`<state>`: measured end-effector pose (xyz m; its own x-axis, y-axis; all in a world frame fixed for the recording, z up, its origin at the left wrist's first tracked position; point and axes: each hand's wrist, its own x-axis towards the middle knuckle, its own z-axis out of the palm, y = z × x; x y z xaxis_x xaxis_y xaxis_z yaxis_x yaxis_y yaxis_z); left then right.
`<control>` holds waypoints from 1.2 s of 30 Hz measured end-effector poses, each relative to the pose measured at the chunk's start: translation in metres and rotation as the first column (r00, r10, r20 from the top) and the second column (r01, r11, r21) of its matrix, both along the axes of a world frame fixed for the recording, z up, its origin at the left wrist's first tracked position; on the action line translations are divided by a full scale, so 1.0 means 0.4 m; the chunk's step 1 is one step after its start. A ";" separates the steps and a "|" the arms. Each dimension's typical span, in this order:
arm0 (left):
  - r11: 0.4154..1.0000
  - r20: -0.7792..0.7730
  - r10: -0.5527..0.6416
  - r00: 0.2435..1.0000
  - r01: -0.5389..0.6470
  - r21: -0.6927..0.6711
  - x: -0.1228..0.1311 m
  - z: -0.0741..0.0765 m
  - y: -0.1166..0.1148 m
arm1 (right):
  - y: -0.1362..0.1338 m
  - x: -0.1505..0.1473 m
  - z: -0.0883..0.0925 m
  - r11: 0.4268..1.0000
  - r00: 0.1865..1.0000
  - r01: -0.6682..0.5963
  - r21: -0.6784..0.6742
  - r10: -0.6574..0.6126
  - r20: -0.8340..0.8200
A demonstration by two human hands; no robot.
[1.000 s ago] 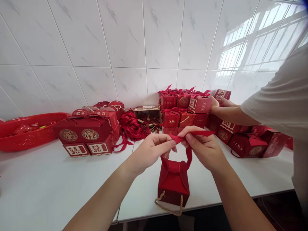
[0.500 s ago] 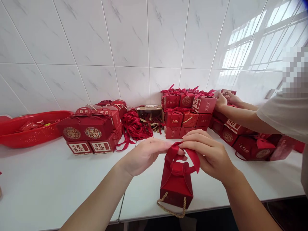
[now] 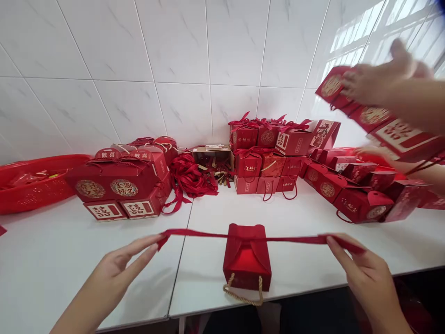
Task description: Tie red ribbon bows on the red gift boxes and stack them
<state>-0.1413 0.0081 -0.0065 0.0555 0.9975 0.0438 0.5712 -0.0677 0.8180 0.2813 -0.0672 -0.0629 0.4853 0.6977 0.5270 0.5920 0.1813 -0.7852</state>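
A small red gift box [image 3: 246,269] with a gold rope handle [image 3: 243,297] stands on the white table near its front edge. A red ribbon [image 3: 295,240] runs across the top of the box, stretched out nearly straight to both sides. My left hand [image 3: 120,266] pinches one end between thumb and fingers, left of the box. On the other side my right hand [image 3: 363,273] pinches the opposite end, with a short tail lying along the fingers. Neither hand touches the box itself.
Stacked red boxes [image 3: 114,181] stand at left, beside a red plastic basket [image 3: 38,195]. A heap of red ribbons [image 3: 191,174] and an open carton [image 3: 212,149] lie mid-back. More boxes [image 3: 248,164] are stacked behind. At right, a co-worker's hand [image 3: 382,83] holds several boxes.
My hands have moved far apart from close above the box, pulling the ribbon from a loop into a straight line. The co-worker has lifted several boxes at the right.
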 end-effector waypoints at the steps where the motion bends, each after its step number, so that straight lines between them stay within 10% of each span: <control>1: 0.996 0.026 0.001 1.000 0.002 -0.084 -0.030 -0.027 -0.002 | -0.010 0.020 -0.036 0.993 0.999 -0.001 -0.116 -0.005 -0.048; 6: 0.988 -0.029 -0.074 0.997 0.069 -0.138 -0.036 -0.079 -0.017 | -0.015 0.033 -0.108 0.935 0.995 -0.084 -0.345 0.061 -0.078; 10: 0.994 0.033 0.037 0.999 -0.040 0.106 0.090 -0.048 -0.009 | 0.022 -0.043 -0.048 0.985 0.999 0.013 -0.171 -0.008 0.032; 19: 0.954 0.173 -0.301 0.938 0.296 0.053 0.313 -0.058 -0.009 | 0.113 -0.206 0.045 0.827 0.869 -0.489 -0.277 0.488 -0.079; 25: 0.924 0.211 -0.354 0.911 0.376 -0.072 0.328 -0.046 -0.023 | 0.117 -0.221 0.017 0.773 0.813 -0.575 -0.268 0.505 -0.290; 29: 0.923 0.129 -0.369 0.920 0.380 -0.070 0.303 -0.060 -0.016 | 0.101 -0.183 -0.001 0.834 0.844 -0.508 -0.217 0.432 -0.317; 36: 0.904 0.115 -0.364 0.924 0.380 -0.196 0.242 -0.094 0.010 | 0.036 -0.092 0.014 0.784 0.791 -0.547 -0.294 0.599 0.124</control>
